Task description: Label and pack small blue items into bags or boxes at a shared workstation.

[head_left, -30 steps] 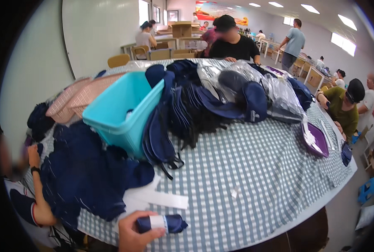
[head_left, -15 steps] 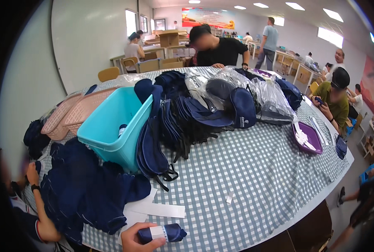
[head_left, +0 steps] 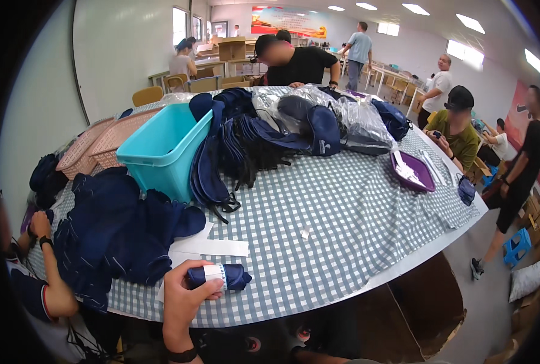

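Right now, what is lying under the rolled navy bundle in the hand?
The rolled navy bundle rests on the checked tablecloth, held by the left hand. White paper strips lie just behind it. Its underside is hidden.

Checked table (head_left: 342,206): bags (head_left: 264,130), turquoise bin (head_left: 160,148)

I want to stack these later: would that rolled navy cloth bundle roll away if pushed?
Likely yes: the bundle is a cylinder lying on its side on the table. Its white band probably keeps it from unrolling. It looks soft and light in the left hand.
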A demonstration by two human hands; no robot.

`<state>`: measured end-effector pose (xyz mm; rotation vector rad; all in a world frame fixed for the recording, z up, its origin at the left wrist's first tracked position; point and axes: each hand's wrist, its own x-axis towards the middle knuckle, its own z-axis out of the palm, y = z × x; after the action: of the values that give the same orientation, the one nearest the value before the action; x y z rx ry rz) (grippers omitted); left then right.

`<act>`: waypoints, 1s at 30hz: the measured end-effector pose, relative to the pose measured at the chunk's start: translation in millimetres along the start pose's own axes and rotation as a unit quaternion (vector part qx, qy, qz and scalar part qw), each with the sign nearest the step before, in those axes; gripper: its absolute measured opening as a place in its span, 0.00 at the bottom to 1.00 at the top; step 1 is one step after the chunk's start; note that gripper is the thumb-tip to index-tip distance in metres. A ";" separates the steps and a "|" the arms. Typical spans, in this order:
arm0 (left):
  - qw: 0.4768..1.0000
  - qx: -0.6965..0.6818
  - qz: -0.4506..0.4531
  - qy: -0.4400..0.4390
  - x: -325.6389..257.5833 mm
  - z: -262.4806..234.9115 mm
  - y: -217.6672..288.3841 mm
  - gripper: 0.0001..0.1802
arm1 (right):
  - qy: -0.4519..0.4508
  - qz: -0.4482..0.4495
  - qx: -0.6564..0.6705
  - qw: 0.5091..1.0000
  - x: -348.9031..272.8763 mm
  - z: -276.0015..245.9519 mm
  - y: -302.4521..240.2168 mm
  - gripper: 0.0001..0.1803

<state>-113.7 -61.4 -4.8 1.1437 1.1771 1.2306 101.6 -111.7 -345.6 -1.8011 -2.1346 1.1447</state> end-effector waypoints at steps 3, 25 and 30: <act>1.000 0.006 -0.014 0.005 -4.0 -4.4 -4.4 0.18 | -0.008 0.000 0.000 1.000 -4.2 6.8 -2.2 0.23; 0.996 0.049 0.062 -0.033 -7.4 -14.5 -10.8 0.20 | -0.090 -0.037 -0.015 0.995 -2.3 27.8 -11.0 0.26; 0.997 0.043 0.045 -0.036 -15.9 -14.0 -7.0 0.22 | -0.103 -0.046 -0.010 0.994 -3.2 15.1 -8.7 0.26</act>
<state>-127.2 -77.6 -12.4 1.3067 1.1439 1.2052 87.5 -121.6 -349.8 -1.6378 -2.3219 1.3439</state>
